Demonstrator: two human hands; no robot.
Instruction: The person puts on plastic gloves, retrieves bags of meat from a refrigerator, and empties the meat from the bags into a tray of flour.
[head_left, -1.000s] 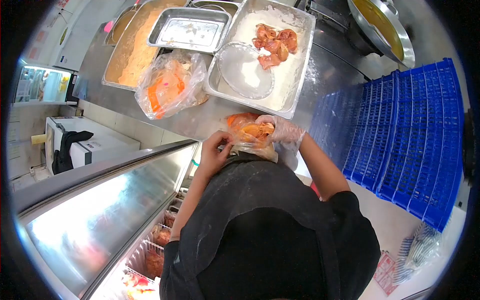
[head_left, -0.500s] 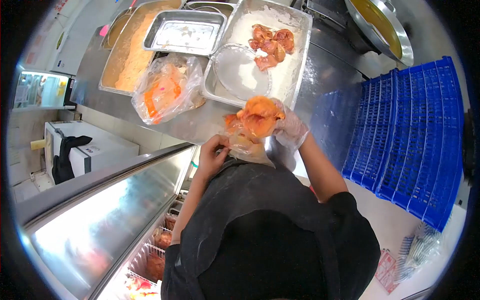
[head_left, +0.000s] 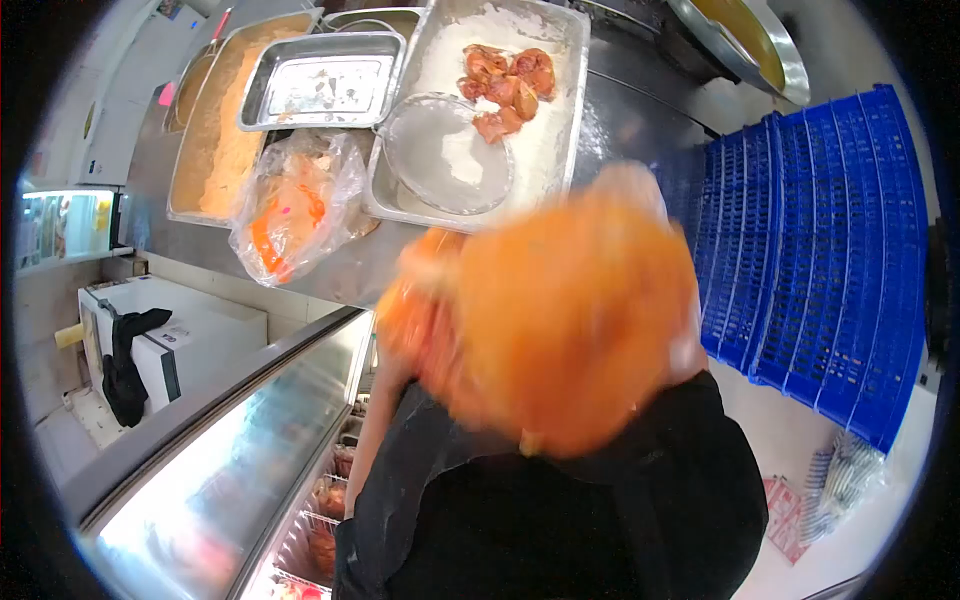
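A large orange piece of raw marinated chicken [head_left: 575, 320], smeared by motion, fills the middle of the view close to the camera. Behind it, my right hand [head_left: 632, 186] in a clear plastic glove grips the chicken; only blurred glove edges show. To the left hangs more orange meat [head_left: 425, 320], partly covered by the big piece. My left forearm [head_left: 378, 395] reaches up to that spot, but its fingers are hidden. Beyond my hands, several dark raw chicken pieces [head_left: 505, 85] lie on white flour in a metal tray [head_left: 575, 130], beside a round sieve [head_left: 447, 155].
Left of the flour stand an empty-looking metal pan [head_left: 325, 85], a tray of orange breading [head_left: 225, 140] and a plastic bag [head_left: 300, 205]. Blue crates [head_left: 810, 260] rise at the right. A wok of oil [head_left: 750, 40] sits at the back right. A glass-lidded freezer [head_left: 240, 450] is lower left.
The chicken in my right hand has come up much closer to the camera and now covers my left hand and the plastic bag it was pinching. The view has shifted slightly.
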